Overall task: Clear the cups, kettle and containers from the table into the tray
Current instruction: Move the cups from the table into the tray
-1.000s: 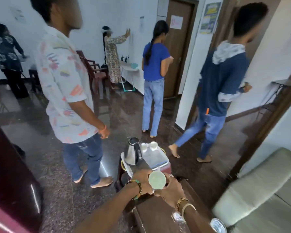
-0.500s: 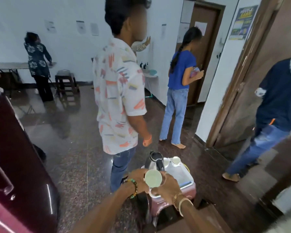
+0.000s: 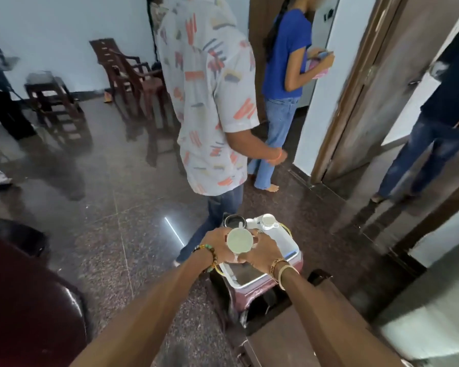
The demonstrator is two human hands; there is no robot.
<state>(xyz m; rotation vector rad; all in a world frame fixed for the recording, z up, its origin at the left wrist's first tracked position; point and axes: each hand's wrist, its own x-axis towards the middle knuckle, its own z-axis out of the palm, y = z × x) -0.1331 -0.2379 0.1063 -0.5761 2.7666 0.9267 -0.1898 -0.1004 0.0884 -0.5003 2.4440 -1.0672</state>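
A white cup [image 3: 239, 243] is held upright between both my hands, its mouth facing the camera. My left hand [image 3: 217, 246] grips its left side and my right hand [image 3: 260, 251] wraps its right side and handle. The cup hovers over a white tray [image 3: 289, 243] resting on a maroon stool [image 3: 252, 290]. At the tray's far end stands a steel kettle [image 3: 233, 222] with a black lid, and beside it another white cup [image 3: 268, 220]. A clear lidded container [image 3: 277, 238] seems to lie in the tray, blurred.
A person in a patterned white shirt [image 3: 210, 102] stands just beyond the tray, another in a blue top [image 3: 286, 56] behind. A dark wooden table [image 3: 310, 329] lies under my right forearm. Stacked brown chairs [image 3: 133, 78], stools [image 3: 56, 107] and a maroon cabinet [image 3: 29, 300] stand left; a doorway opens right.
My view tilted down and turned left; the person in the patterned shirt now stands closer to the tray. Both hands keep the cup over the tray, slightly nearer the kettle.
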